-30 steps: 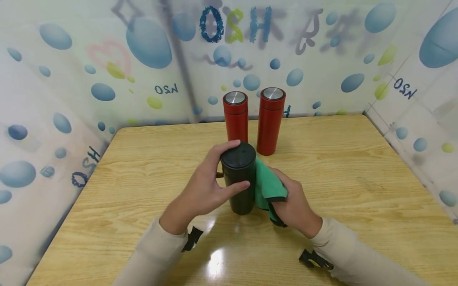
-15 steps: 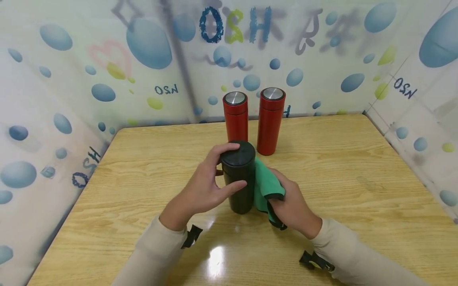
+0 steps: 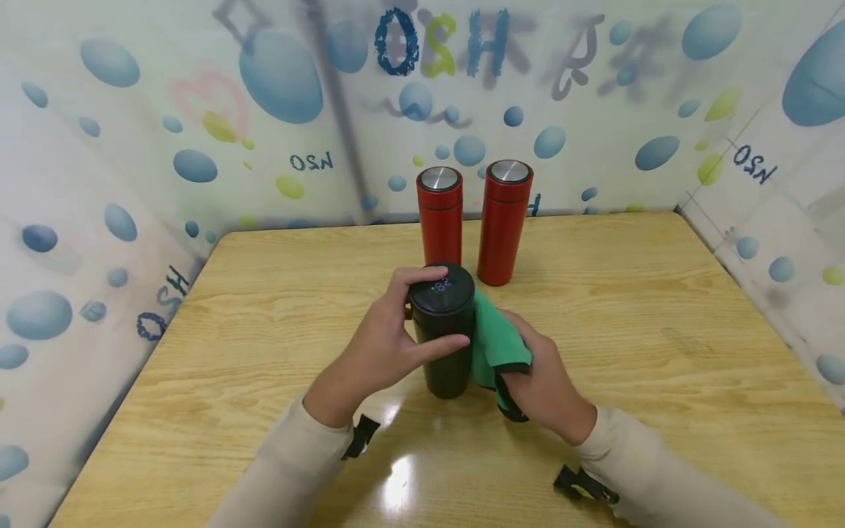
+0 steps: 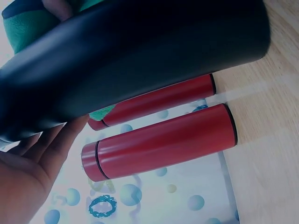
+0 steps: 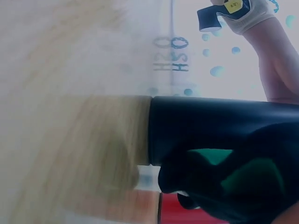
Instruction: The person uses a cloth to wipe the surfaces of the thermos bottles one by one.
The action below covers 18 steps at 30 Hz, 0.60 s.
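Note:
A black thermos flask (image 3: 449, 367) stands upright near the middle of the table, its lid showing small lit digits. My left hand (image 3: 376, 345) grips it around the top, one finger over the lid and the thumb across the front. In my right hand (image 3: 548, 378) a green cloth (image 3: 495, 334) with black edging is bunched and pressed to the flask's right side. The left wrist view shows the flask (image 4: 140, 60) close up, with fingers behind it. Dark folds of the cloth (image 5: 252, 172) lie against the flask in the right wrist view.
Two red flasks with silver lids stand behind the black one: the left red flask (image 3: 441, 227) directly behind it, the right red flask (image 3: 504, 227) a little apart. A patterned wall (image 3: 264, 161) closes off the back of the wooden table (image 3: 264, 293).
Digits have lit up on the black flask's lid, which was dark before. The head view has shifted slightly. Both hands keep nearly the same place on flask and cloth.

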Each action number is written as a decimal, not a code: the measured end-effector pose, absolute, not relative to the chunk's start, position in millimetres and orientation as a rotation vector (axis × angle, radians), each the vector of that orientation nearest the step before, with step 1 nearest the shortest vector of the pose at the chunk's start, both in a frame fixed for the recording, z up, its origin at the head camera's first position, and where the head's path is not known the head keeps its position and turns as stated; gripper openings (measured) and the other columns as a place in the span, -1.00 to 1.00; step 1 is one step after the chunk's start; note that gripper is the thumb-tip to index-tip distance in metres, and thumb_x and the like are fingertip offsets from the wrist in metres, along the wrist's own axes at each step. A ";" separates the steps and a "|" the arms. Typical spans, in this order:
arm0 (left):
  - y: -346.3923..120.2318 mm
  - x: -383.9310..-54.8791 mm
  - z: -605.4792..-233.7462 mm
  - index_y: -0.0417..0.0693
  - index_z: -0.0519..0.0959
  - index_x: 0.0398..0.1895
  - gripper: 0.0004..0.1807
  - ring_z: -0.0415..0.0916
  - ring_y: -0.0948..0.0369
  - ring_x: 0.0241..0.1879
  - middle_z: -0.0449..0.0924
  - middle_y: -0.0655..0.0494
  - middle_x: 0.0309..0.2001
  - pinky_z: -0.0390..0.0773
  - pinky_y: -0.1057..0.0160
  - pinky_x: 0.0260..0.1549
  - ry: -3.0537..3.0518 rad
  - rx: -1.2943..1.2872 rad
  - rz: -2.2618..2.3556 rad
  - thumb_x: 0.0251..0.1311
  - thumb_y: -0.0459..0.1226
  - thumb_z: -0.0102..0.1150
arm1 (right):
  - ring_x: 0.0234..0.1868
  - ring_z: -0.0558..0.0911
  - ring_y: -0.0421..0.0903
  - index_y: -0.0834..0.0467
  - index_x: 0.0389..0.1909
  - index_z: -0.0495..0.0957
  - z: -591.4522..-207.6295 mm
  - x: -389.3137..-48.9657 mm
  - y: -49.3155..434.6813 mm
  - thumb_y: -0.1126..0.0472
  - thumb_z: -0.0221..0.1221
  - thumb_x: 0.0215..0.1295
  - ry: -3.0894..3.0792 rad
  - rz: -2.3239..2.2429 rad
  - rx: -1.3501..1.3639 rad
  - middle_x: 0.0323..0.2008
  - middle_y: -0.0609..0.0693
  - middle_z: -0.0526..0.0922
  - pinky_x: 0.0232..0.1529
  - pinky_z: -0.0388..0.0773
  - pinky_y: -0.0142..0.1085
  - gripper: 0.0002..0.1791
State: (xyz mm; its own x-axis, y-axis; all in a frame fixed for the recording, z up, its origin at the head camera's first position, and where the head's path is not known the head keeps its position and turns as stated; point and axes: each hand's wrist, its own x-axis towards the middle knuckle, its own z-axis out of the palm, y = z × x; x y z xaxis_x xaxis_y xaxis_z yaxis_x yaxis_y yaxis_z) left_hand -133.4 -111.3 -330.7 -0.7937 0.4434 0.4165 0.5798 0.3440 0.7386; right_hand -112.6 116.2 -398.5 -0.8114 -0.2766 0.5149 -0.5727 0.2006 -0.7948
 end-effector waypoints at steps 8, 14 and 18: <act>-112.7 -135.5 -331.8 0.17 0.16 0.39 -0.10 0.52 0.16 0.19 0.47 0.04 0.26 0.68 0.16 -0.07 -2.457 -0.963 -1.405 0.04 -0.23 0.52 | 0.17 0.60 -0.27 0.34 0.26 0.45 -396.1 -109.4 116.5 0.63 0.16 0.16 -2.075 1.605 0.795 0.13 0.08 0.64 0.24 0.50 -0.42 -0.42; -113.1 -135.8 -332.1 0.18 0.18 0.39 -0.12 0.52 0.16 0.17 0.48 0.05 0.26 0.68 0.17 -0.10 -2.449 -0.967 -1.414 0.05 -0.23 0.51 | 0.17 0.60 -0.26 0.28 0.28 0.45 -397.1 -111.3 116.4 0.60 0.15 0.22 -2.110 1.598 0.819 0.13 0.12 0.64 0.23 0.50 -0.44 -0.42; -113.5 -136.2 -332.9 0.17 0.17 0.40 -0.13 0.53 0.15 0.16 0.47 0.02 0.25 0.68 0.16 -0.07 -2.448 -0.978 -1.405 0.08 -0.24 0.49 | 0.17 0.59 -0.26 0.22 0.30 0.45 -396.4 -111.0 115.6 0.56 0.14 0.26 -2.166 1.602 0.794 0.13 0.15 0.64 0.21 0.49 -0.46 -0.43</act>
